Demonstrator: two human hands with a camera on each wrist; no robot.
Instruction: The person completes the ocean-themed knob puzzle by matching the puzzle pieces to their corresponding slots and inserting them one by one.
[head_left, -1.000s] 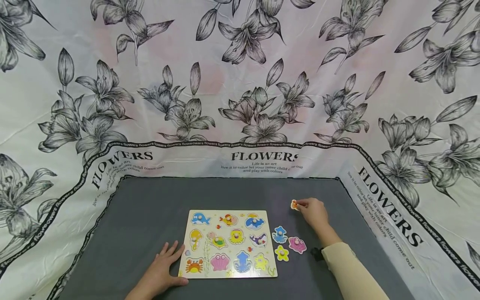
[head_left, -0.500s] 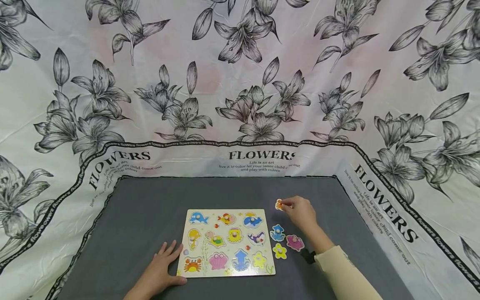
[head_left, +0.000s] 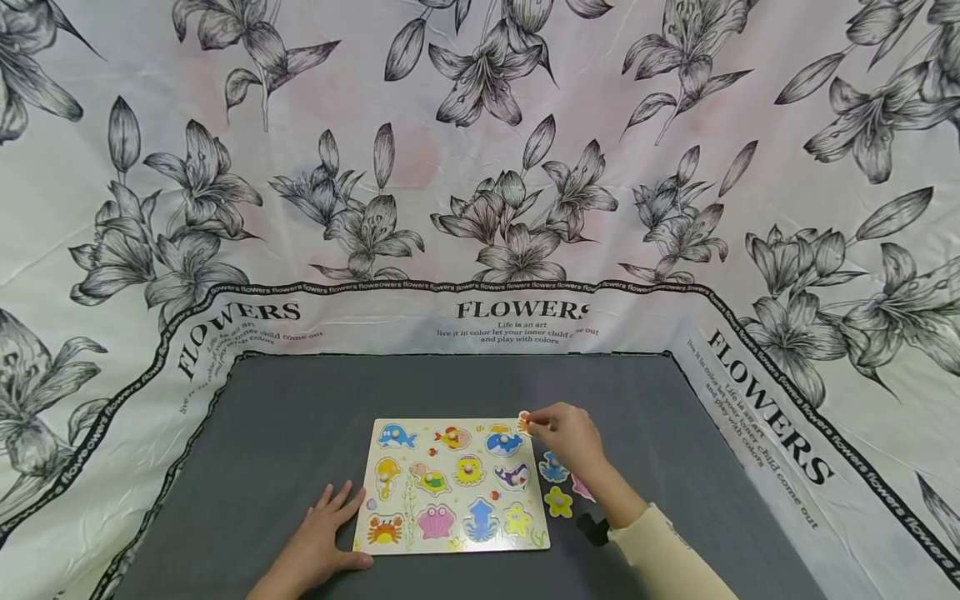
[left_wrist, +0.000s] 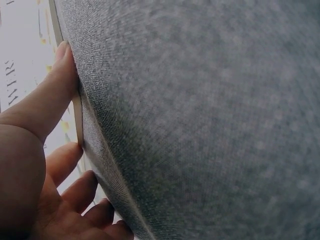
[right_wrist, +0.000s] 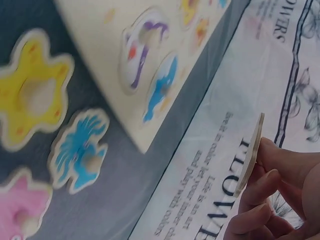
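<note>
My right hand (head_left: 567,435) pinches a small orange puzzle piece (head_left: 522,422) above the far right corner of the pegged puzzle board (head_left: 427,547). In the right wrist view that piece (right_wrist: 250,157) is seen edge-on, its picture hidden, between thumb and fingers. My left hand (head_left: 318,533) lies at the board's left side, fingers spread and thumb by the near left corner. The left wrist view shows its thumb and fingertips along the board's edge (left_wrist: 78,120). The board's near row has crab, shell, blue squid-like and star pictures without pegs.
Right of the board lie a yellow star piece (head_left: 558,502), a blue piece (head_left: 553,467) and a pink piece (head_left: 582,488), the last partly behind my right arm. Grey cloth (head_left: 300,417) covers the table. A flower-printed sheet (head_left: 375,321) rises behind it.
My right hand has carried the orange piece leftward, from over the grey cloth to the board's far right corner. The left hand keeps its place at the board.
</note>
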